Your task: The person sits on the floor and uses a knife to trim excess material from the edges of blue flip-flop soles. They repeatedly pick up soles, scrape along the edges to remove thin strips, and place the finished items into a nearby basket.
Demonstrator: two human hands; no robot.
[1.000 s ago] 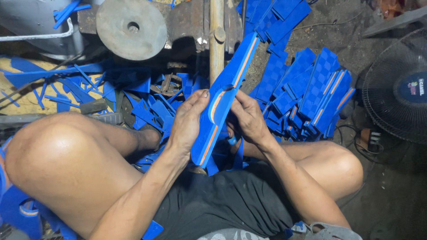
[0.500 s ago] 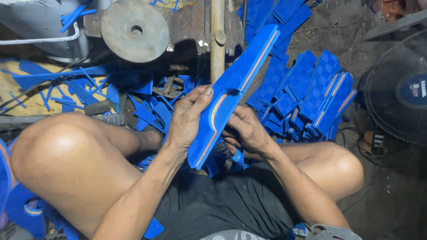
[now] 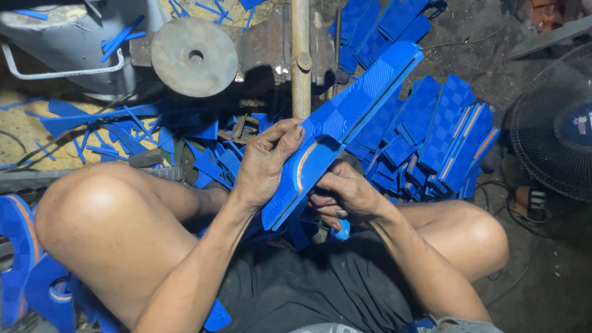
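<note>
At the far left, cut blue foam sole shapes (image 3: 28, 271) with orange bands are seen lying on the floor beside the person's raised left knee (image 3: 105, 216). Above them, a grey metal bucket (image 3: 68, 46) with a wire handle is placed at the upper left corner of the floor, and thin blue offcut strips (image 3: 117, 132) are scattered over a yellowish patch of ground next to it. A round metal disc (image 3: 194, 57) with a centre hole is mounted on a dark iron press body, and an upright wooden post (image 3: 300, 58) is set just to its right. At the centre, a long blue foam sole strip (image 3: 345, 126) is held slanting from lower left to upper right above the lap; its surface is embossed with a chequered pattern, a lengthwise groove runs along it, and a curved orange band is shown near its lower end. The left hand (image 3: 265, 163) is closed around the strip's lower part, fingers wrapped over the top edge. The right hand (image 3: 345, 194) is tucked under the strip, fingers curled against its underside, and whether anything else is gripped there cannot be told. To the right, a pile of blue chequered strips (image 3: 444, 142) with orange edges is heaped on the dirt floor, and a black fan (image 3: 555, 142) stands at the right edge.
</note>
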